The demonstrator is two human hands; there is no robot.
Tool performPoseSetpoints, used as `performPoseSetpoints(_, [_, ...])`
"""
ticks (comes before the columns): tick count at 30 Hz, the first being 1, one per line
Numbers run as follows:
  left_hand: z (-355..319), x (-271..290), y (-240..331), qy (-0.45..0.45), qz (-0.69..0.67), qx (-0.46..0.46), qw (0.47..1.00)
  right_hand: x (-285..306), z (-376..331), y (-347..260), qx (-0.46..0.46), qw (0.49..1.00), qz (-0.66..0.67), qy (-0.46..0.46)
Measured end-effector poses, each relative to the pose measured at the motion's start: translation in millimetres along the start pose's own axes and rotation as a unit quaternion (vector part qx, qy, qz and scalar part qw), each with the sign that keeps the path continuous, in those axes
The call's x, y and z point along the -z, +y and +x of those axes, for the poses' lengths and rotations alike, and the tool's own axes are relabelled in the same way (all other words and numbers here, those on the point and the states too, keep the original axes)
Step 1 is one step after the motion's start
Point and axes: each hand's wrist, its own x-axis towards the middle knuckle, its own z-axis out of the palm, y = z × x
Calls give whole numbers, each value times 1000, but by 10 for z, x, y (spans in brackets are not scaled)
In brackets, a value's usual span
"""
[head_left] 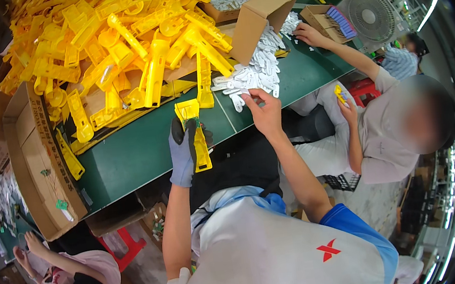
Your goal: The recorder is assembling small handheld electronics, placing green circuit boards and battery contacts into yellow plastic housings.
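yellow case (201, 151) gripped in left hand (182, 150); white pieces (256, 76) near desk's (123, 166) front edge touched by right hand (267, 113), pinch unclear. picking, apparently; one to be singled out.

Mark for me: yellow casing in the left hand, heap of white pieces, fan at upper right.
Yellow casing (200, 148), head view: lower half of its body.
White pieces (255, 76), head view: near the heap's middle.
Fan (371, 15), head view: centre of its round grille.
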Motion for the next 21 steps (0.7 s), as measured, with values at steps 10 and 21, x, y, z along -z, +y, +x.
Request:
performPoseSetpoints(10, [78,127,-148,-19,44,-50,998,-128,-558,-477,-191,905,326,-197])
performPoseSetpoints(21, [95,232,-348,16,115,-121,986,-395,-421,-472,-196,830,446,-273])
